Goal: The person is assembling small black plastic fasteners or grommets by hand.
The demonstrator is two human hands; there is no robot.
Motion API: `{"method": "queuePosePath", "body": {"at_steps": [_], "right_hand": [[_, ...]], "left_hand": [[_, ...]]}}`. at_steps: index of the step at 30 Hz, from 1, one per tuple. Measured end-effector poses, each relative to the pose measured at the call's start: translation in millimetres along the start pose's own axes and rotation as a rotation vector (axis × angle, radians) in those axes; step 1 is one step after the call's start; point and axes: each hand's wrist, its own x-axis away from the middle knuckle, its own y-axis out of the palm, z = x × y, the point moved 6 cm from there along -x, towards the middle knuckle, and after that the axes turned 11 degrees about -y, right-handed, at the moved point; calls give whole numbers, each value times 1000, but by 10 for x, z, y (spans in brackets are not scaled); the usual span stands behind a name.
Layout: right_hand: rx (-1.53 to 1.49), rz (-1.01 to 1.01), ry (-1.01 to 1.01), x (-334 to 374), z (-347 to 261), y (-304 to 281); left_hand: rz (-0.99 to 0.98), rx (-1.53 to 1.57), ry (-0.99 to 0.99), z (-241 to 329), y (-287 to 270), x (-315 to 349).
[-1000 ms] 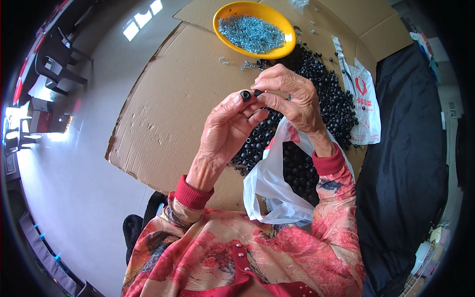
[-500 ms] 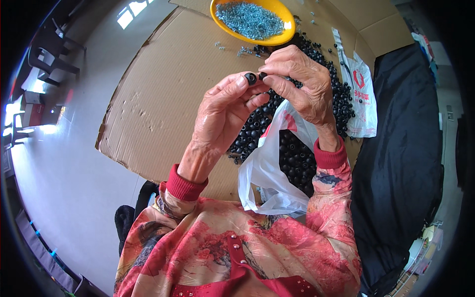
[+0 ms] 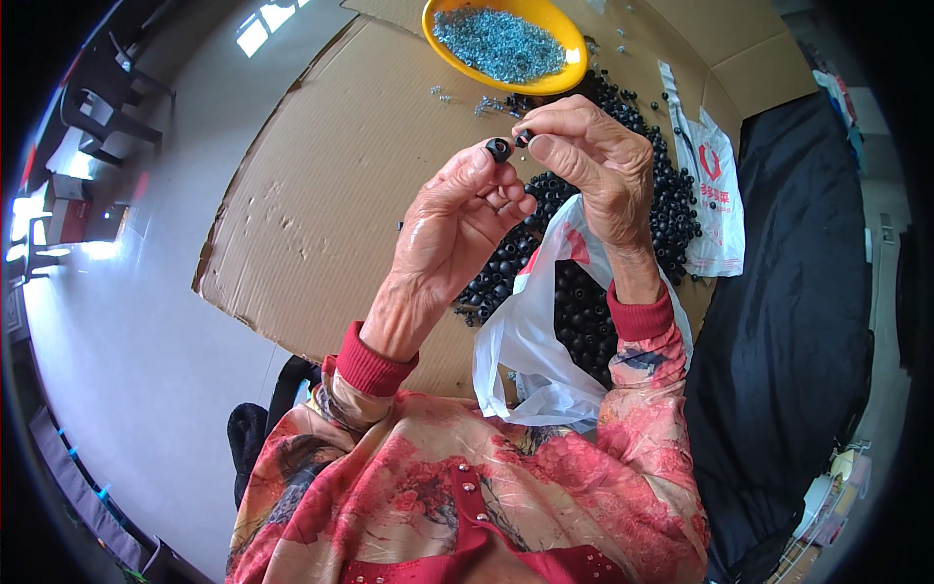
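My left hand (image 3: pixel 449 216) pinches a round black knob with a hole (image 3: pixel 498 149) between thumb and forefinger, its other fingers curled. Just to its right, my right hand (image 3: pixel 605 165) holds a smaller black ring-like piece (image 3: pixel 524 138) at its fingertips. A narrow gap separates the two pieces. Beneath my hands lies a pile of small black pieces (image 3: pixel 671 185) on the cardboard (image 3: pixel 302 204). Close to my body, a white plastic bag (image 3: pixel 520 355) stands open with larger black knobs (image 3: pixel 582 316) inside; my right forearm hides part of it.
At the far side stands a yellow bowl (image 3: pixel 578 74) filled with tiny silvery-blue metal parts (image 3: pixel 498 44), a few of them scattered beside it. A flat white printed bag (image 3: pixel 718 214) lies on the right, by a black cloth (image 3: pixel 793 321). Dark chairs (image 3: pixel 107 117) stand at far left.
The piece in my right fingertips has turned, so its opening shows more. My left fingers have curled in further. The whole view has shifted slightly.
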Motion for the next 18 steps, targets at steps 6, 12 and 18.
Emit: {"method": "queuePosePath", "body": {"at_steps": [6,12,18], "right_hand": [[189,-14,-136,-47,-105,59],[336,-54,-221,-46,-190,87],[385,-25,-233,-33,-232,95]], "left_hand": [[16,15,14,-13,49,11],[75,-44,66,11,31,19],[86,-134,142,51,25,16]]}}
